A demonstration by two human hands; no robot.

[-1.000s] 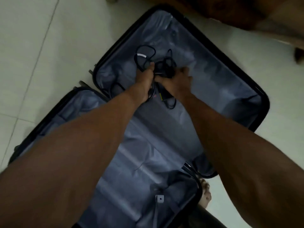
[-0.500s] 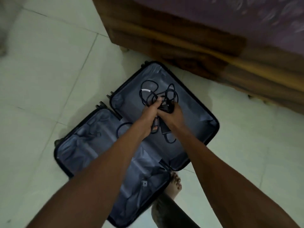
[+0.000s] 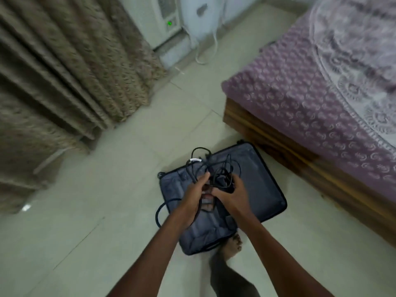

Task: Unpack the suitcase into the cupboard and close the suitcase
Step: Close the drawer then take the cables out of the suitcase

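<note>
Pale floor tiles (image 3: 120,211) lie under the open suitcase (image 3: 263,189) by the bed (image 3: 321,103). Both hands, left hand (image 3: 194,195) and right hand (image 3: 232,195), curl tight round a tangled black cable (image 3: 216,174) above it. It looks light and floppy, so holding the middle bunch seems best.

No readable text anywhere I can see. The white tag (image 3: 195,160) on the cable bundle (image 3: 216,174) I'm holding is blurred; the green indicator (image 3: 169,23) on the white appliance (image 3: 158,20) is illegible.
</note>
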